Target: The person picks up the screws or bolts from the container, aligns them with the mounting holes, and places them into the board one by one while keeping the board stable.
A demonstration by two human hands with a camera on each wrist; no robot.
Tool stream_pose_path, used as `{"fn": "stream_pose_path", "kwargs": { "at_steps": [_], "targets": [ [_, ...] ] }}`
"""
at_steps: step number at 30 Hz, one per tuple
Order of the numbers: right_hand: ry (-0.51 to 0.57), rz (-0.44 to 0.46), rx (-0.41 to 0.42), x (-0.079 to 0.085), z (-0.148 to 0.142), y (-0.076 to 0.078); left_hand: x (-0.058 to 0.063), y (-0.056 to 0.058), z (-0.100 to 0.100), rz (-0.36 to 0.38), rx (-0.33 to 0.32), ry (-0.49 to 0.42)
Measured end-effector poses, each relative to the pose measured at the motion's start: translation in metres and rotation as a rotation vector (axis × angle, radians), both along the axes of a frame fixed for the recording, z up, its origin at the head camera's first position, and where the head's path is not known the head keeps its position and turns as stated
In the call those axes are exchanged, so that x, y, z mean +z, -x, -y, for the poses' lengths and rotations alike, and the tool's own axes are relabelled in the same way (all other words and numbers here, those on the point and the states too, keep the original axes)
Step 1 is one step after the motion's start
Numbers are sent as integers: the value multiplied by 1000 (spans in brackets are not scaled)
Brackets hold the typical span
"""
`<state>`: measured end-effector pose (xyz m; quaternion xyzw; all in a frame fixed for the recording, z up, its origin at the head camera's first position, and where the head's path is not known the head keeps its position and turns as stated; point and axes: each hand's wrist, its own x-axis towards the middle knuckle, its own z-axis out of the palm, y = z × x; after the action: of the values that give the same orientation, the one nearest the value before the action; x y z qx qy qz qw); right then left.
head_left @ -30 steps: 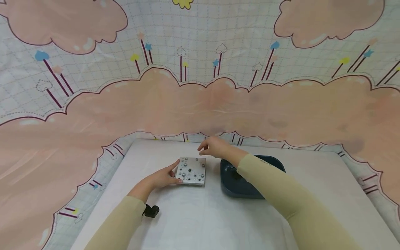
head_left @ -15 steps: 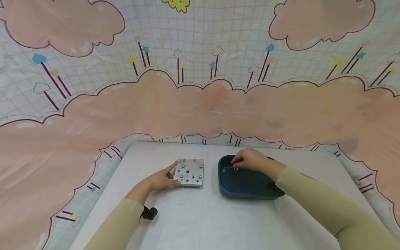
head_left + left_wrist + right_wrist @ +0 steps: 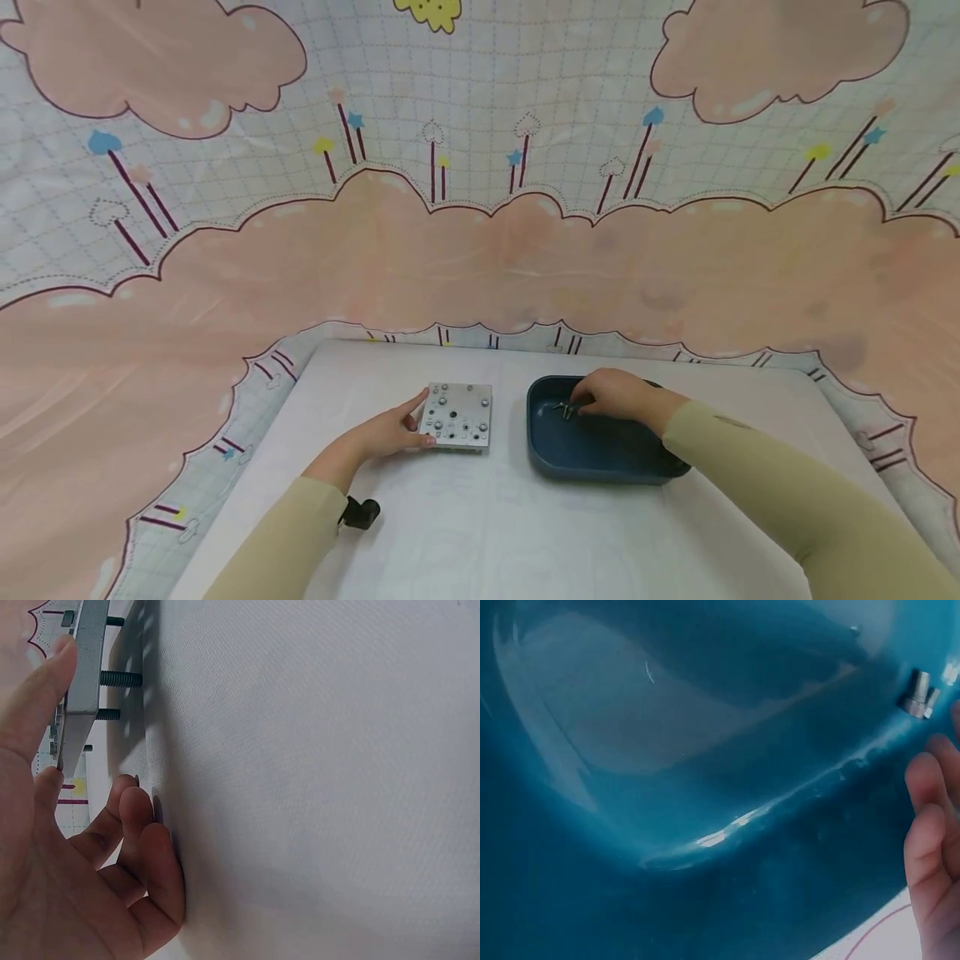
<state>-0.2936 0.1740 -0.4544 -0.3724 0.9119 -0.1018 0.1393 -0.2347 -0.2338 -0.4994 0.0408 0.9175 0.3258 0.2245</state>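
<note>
A square silver metal plate (image 3: 467,408) with bolt heads and holes stands left of centre on the table. My left hand (image 3: 382,432) holds its left side, thumb and index finger at the near and far corners. Threaded bolt shanks (image 3: 121,679) stick out of its underside in the left wrist view. My right hand (image 3: 617,393) reaches into a dark blue tray (image 3: 551,467), fingers bent down beside a few small bolts (image 3: 566,411). In the right wrist view these bolts (image 3: 917,697) lie just past the fingertips; I cannot tell whether the thumb and index finger pinch one.
A white cloth (image 3: 480,533) covers the table. Behind it hangs a patterned curtain (image 3: 480,267) with clouds. A black wrist camera (image 3: 362,513) sits under the left sleeve.
My right hand has moved from above the plate's far right corner down to the right into the tray, at the bolts. My left hand stays at the plate.
</note>
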Motion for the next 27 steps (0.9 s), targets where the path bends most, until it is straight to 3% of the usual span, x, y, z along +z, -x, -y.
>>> {"fn": "stream_pose_path", "kwargs": {
  "at_steps": [14, 27],
  "targets": [
    [-68, -96, 80, -20, 6, 8, 3, -1, -1, 1, -4, 5],
    [-95, -41, 63, -17, 10, 8, 4, -1, -2, 7, -7, 4]
  ]
}}
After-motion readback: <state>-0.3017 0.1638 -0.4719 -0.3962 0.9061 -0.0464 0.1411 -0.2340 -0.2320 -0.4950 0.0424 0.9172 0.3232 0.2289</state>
